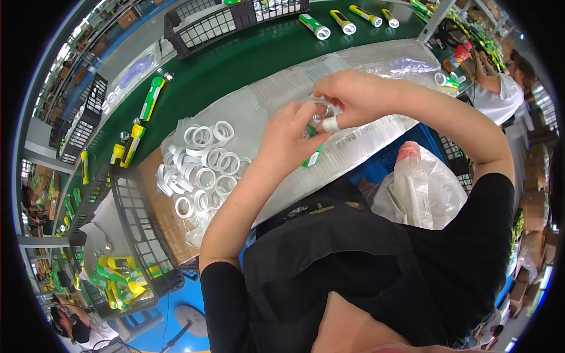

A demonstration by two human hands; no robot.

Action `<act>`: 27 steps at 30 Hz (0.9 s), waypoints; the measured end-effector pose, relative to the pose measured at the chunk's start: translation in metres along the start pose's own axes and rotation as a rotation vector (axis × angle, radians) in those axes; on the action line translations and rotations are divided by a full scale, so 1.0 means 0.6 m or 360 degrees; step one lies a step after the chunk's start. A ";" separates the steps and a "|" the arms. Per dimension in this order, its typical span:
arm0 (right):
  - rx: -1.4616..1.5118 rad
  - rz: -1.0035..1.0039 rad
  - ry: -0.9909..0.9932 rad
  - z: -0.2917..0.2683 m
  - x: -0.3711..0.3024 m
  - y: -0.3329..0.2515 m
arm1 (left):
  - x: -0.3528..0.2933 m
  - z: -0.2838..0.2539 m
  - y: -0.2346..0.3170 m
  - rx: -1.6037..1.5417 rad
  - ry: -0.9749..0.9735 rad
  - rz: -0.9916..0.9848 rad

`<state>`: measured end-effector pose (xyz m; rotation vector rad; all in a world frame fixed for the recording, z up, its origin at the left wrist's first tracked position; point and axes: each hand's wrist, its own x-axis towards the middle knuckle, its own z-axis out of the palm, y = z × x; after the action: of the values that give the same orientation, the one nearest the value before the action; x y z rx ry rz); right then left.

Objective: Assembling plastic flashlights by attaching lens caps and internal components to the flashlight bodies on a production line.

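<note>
Over the plastic-covered workbench, both hands meet at the head of a green and white flashlight. My left hand is closed around its body, the lower end showing below the fingers. With thumb and fingers, my right hand grips a clear, shiny round piece at the flashlight's head. White tape wraps the right thumb. The fingers partly cover the head, so I cannot tell how the clear piece sits on it. To the left of my left forearm lies a heap of white plastic rings.
Along the green conveyor belt lie several green or yellow flashlights. A black crate stands at the far side. At left, another crate holds flashlights. A white plastic bag is at my right; a co-worker sits beyond.
</note>
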<state>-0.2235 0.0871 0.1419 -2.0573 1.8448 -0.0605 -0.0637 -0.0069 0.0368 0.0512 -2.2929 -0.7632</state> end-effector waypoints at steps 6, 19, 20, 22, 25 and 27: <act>-0.0113 0.0191 0.0318 0.023 -0.011 0.017 | 0.010 0.002 0.001 -0.0021 0.0034 -0.0020; 0.0087 0.0033 0.0280 0.026 0.002 0.017 | 0.000 0.003 -0.004 -0.0005 0.0107 -0.0001; 0.0089 0.0028 0.0277 0.026 0.007 0.012 | 0.000 0.002 -0.005 -0.0002 0.0107 -0.0006; -0.0399 0.0431 0.0253 0.025 0.017 0.003 | 0.002 0.000 -0.006 -0.0071 0.0060 -0.0107; 0.0225 -0.0307 0.0492 0.032 0.008 0.022 | 0.002 0.000 -0.013 -0.0029 0.0097 -0.0075; 0.0119 -0.0255 0.0555 0.044 0.002 0.023 | -0.003 0.006 -0.017 -0.0027 0.0080 0.0017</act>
<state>-0.2291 0.0915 0.1127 -2.2483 1.8273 -0.5542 -0.0666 -0.0131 0.0281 0.0496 -2.2376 -0.7670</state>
